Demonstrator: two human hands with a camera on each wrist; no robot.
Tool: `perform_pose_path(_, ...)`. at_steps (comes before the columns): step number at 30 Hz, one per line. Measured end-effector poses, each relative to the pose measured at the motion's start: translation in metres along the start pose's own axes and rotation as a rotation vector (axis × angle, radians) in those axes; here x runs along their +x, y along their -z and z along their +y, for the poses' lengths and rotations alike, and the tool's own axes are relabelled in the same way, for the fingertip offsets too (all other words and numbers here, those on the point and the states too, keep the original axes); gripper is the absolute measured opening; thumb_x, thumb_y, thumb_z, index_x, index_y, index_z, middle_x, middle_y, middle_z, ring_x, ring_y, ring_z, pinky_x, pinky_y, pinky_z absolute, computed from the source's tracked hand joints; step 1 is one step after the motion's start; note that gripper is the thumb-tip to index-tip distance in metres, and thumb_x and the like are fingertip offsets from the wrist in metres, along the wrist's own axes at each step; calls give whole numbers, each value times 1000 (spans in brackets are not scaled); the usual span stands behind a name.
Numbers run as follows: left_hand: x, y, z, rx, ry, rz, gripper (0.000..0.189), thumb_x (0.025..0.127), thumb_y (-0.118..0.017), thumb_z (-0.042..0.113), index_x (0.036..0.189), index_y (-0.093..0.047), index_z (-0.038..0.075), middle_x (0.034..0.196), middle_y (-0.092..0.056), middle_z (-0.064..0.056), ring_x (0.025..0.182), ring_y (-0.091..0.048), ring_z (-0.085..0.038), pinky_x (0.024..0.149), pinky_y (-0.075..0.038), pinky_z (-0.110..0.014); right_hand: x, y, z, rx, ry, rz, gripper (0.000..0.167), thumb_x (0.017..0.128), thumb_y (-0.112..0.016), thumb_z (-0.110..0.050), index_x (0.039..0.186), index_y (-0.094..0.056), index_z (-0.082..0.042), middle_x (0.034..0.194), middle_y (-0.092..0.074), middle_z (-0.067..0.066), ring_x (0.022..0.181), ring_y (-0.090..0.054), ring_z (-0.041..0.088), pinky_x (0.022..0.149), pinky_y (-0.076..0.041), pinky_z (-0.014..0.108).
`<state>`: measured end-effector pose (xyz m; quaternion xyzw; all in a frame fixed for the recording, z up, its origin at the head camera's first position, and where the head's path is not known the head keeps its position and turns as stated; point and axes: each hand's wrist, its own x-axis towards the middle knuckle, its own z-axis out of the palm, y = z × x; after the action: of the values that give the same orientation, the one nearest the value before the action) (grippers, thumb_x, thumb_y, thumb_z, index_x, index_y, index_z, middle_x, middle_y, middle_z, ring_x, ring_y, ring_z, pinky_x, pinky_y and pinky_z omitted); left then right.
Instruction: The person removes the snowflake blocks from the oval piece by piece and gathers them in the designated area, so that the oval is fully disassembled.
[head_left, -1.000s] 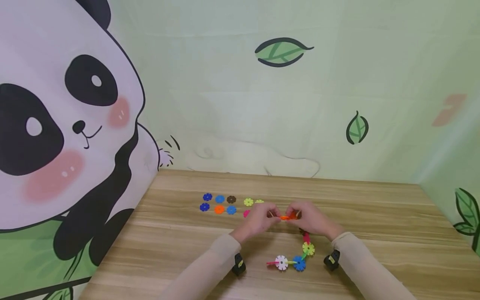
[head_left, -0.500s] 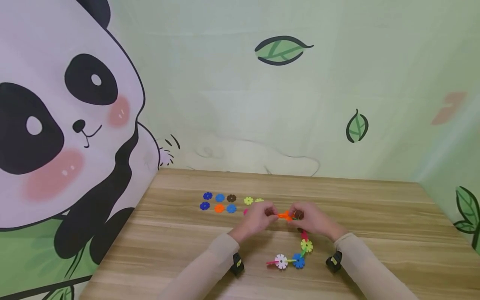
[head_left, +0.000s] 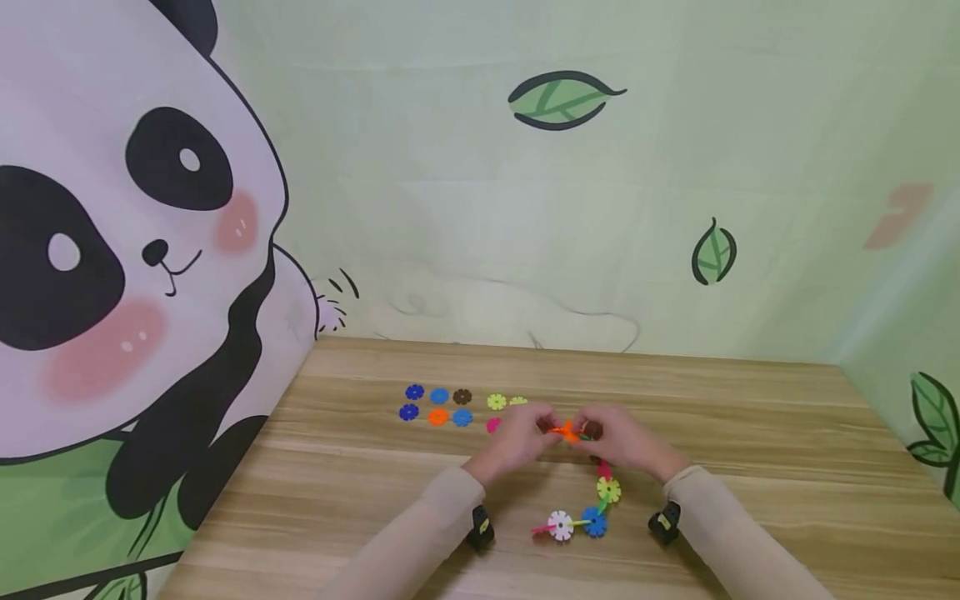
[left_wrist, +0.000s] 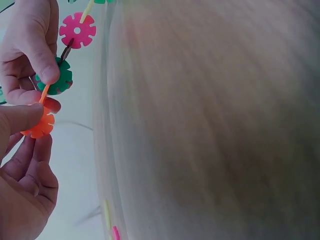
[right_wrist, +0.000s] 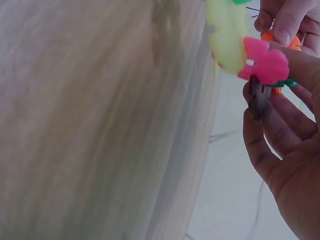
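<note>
In the head view my left hand (head_left: 517, 435) and right hand (head_left: 624, 437) meet above the table. My left thumb and fingers pinch an orange notched disc (left_wrist: 41, 126). An orange piece (left_wrist: 45, 93) seen edge-on sits between it and the green notched disc (left_wrist: 61, 80), which my right thumb and fingers pinch. A brown disc (right_wrist: 259, 99), a pink disc (right_wrist: 265, 61) and a pale yellow disc (right_wrist: 227, 32) continue the linked chain. Its far part, with a yellow disc (head_left: 609, 489), a blue disc (head_left: 595, 522) and a white disc (head_left: 560, 526), curves below my hands.
Loose notched discs lie in rows behind and left of my hands, among them a dark blue disc (head_left: 408, 412), an orange disc (head_left: 438, 417), a brown disc (head_left: 462, 397) and a pink disc (head_left: 493, 425). My left hand partly covers this group. A panda-printed backdrop (head_left: 435, 167) stands behind the table (head_left: 337, 475).
The chain's hanging part has shifted slightly left and up in the head view. More of the orange pieces shows between my fingertips. Both hands stay close together in nearly the same place.
</note>
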<state>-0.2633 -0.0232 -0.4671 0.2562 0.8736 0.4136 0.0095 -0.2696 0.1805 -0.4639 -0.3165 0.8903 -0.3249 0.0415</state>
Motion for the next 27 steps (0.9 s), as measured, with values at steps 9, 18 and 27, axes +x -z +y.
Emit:
perform_pose_path(9,2,-4,-2,11,20,1,10,84,-71,6,85,-66,14,79,-62,8,72,-56,-3,62,-47,-17,0,1,1,16,-5,-6,14,83,-72,-11,88,-62,-18,78,-59,-9,63,-51,9,55,-46,25)
perform_pose_path(18,0,-4,1,23,-19,35,11,81,-71,0,80,-65,8,80,-67,0,71,-56,-6,61,-47,-17,0,1,-1,17,9,2,13,83,-72,-10,87,-62,-18,76,-58,-9,62,-50,8,54,-45,24)
perform_pose_path(27,2,-7,-3,51,-21,82,12,80,-73,1,79,-64,10,75,-65,5,67,-54,-4,60,-47,-16,0,2,4,27,0,5,13,84,-72,-8,86,-63,-18,79,-60,-9,62,-51,7,56,-46,25)
